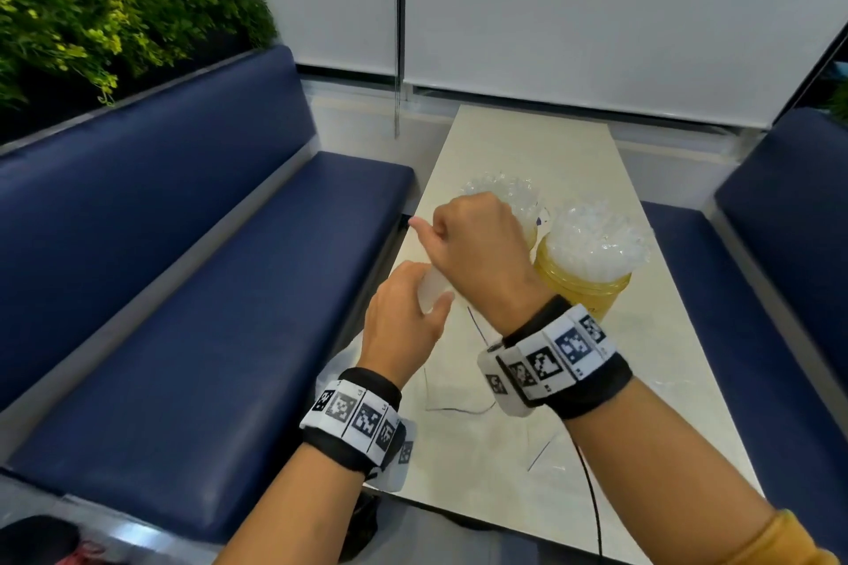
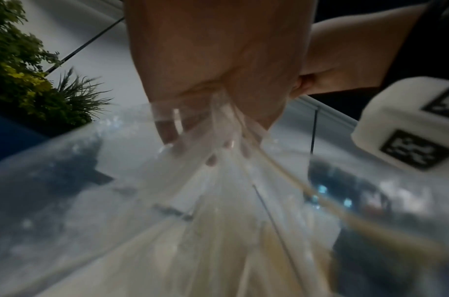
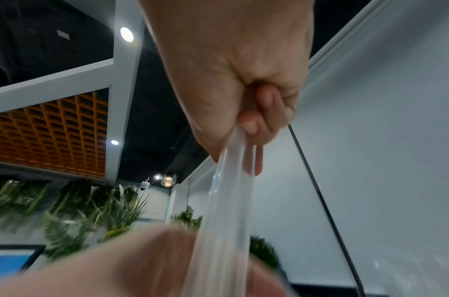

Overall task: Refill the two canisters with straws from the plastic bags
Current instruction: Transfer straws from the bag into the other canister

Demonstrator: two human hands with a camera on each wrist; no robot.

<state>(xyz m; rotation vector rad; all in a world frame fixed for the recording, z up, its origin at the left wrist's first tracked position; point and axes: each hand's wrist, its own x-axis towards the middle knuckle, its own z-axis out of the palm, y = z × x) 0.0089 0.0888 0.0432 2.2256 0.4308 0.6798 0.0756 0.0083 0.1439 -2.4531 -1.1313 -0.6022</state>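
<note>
Two yellow canisters stand mid-table, both crowded with clear wrapped straws: the near canister [image 1: 585,294] and the far canister [image 1: 531,235], which is half hidden behind my right hand. My left hand [image 1: 429,289] grips the neck of a clear plastic bag [image 2: 167,221] at the table's left edge, and the bag hangs below the fingers [image 2: 167,132]. Just above it, my right hand [image 1: 440,234] pinches a few clear straws [image 3: 226,201] that run down to the left hand [image 3: 116,267].
The pale table [image 1: 527,142] runs away from me between two dark blue benches [image 1: 206,289]. Crumpled clear plastic [image 1: 459,399] lies on the table below my wrists. A thin black cable [image 1: 594,495] crosses the near edge. Plants [image 1: 92,14] stand behind the left bench.
</note>
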